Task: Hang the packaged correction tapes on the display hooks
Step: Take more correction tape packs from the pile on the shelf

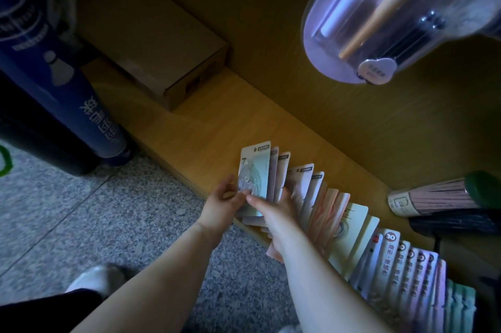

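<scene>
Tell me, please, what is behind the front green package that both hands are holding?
Behind the green package stands a leaning row of packaged correction tapes, pink and pale ones. Only their top edges show; their fronts are covered. The right hand hides their lower parts; the left hand grips the front.

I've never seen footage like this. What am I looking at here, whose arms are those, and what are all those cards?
There is no machine here. A person wears one camera on the head, so this single picture looks forward and down along their own bare arms.

The cards are packaged correction tapes, fanned out in a long row along a low wooden ledge above a speckled floor. The left hand and the right hand both grip the green pack at the front of the row, standing it upright, as if picking it out.

Further along the ledge lies a cardboard box. At top right, close to the camera, hangs a clear blister pack with a pen inside. No display hooks are in view.
</scene>
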Demonstrator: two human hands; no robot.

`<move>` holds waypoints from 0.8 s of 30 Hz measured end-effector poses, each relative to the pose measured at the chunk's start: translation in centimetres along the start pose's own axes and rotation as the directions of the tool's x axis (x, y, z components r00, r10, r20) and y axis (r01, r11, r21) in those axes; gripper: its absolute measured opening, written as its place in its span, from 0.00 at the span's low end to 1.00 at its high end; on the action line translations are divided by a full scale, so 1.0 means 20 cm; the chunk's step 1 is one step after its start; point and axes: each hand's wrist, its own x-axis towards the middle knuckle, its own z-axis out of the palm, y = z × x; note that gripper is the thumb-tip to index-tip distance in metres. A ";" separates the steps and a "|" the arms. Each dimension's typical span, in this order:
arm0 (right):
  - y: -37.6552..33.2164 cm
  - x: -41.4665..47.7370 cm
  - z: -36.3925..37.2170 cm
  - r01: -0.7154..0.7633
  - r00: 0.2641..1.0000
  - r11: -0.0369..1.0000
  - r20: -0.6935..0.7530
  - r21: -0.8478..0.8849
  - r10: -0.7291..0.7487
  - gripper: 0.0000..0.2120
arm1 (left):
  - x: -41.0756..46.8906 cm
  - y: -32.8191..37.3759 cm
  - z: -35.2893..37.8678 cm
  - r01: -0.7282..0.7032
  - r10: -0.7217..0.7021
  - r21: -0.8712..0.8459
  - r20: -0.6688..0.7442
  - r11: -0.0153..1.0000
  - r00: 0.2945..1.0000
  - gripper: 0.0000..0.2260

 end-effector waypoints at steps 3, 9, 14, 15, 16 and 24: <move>0.00 -0.01 -0.02 0.010 0.999 0.999 0.049 0.043 -0.012 0.33 | -0.01 0.01 -0.02 0.014 -0.014 -0.041 -0.006 0.999 1.000 0.28; -0.04 -0.11 -0.03 -0.003 0.994 0.996 0.110 0.086 -0.007 0.32 | -0.09 0.08 -0.07 -0.011 0.019 -0.067 0.126 0.998 0.992 0.25; -0.12 -0.30 -0.02 0.105 0.963 0.988 0.237 0.117 -0.131 0.17 | -0.28 0.17 -0.14 0.032 0.011 -0.131 0.316 0.991 0.949 0.19; -0.14 -0.34 -0.02 0.127 0.956 0.985 0.250 0.113 -0.152 0.16 | -0.34 0.19 -0.15 0.033 0.016 -0.143 0.330 0.989 0.944 0.17; -0.16 -0.40 -0.02 0.151 0.948 0.982 0.265 0.112 -0.176 0.17 | -0.39 0.22 -0.15 0.014 0.037 -0.147 0.337 0.989 0.941 0.16; -0.30 -0.99 -0.07 0.399 0.891 0.913 0.201 0.086 -0.408 0.21 | -0.89 0.46 -0.13 -0.267 0.302 -0.150 0.327 0.952 0.895 0.23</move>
